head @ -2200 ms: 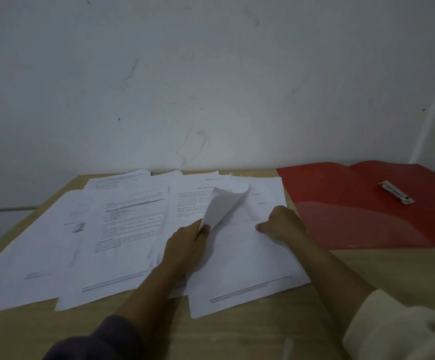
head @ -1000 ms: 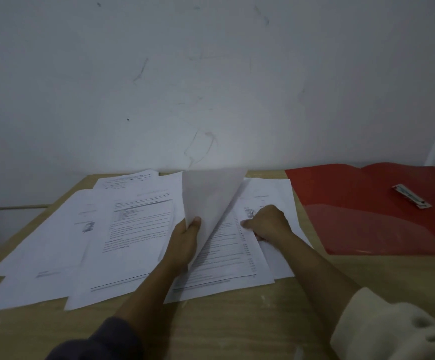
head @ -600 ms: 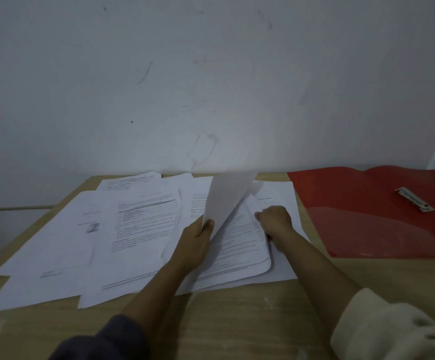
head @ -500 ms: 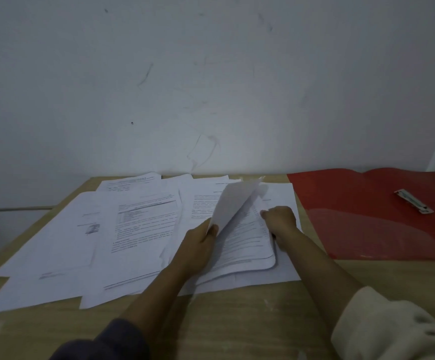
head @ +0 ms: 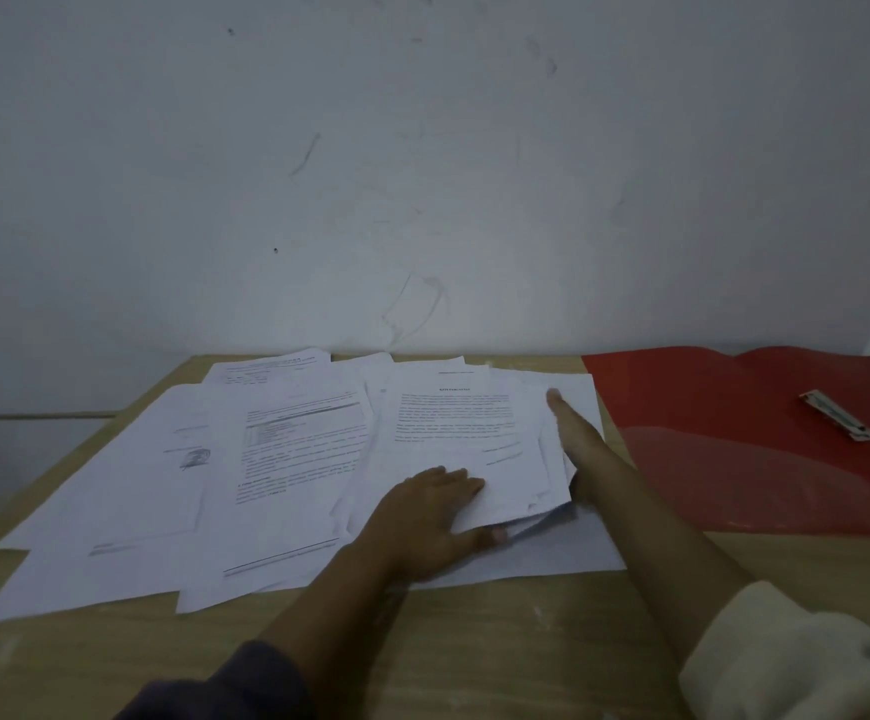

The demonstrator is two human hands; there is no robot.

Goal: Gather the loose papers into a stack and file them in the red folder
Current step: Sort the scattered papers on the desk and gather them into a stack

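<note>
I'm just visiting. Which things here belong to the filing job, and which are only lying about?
Part of the job: the gathered pile, pinched by the left hand, the flat right hand against its side; the loose papers spread to its left; the open red folder.
Just there: the small strip lying on the folder, perhaps its fastener; the wooden table.

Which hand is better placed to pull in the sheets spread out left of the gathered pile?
Probably left. The left hand pinches the gathered pile at its near edge, right beside the spread sheets. The right hand lies flat along the pile's right edge, on the red folder's side.
</note>
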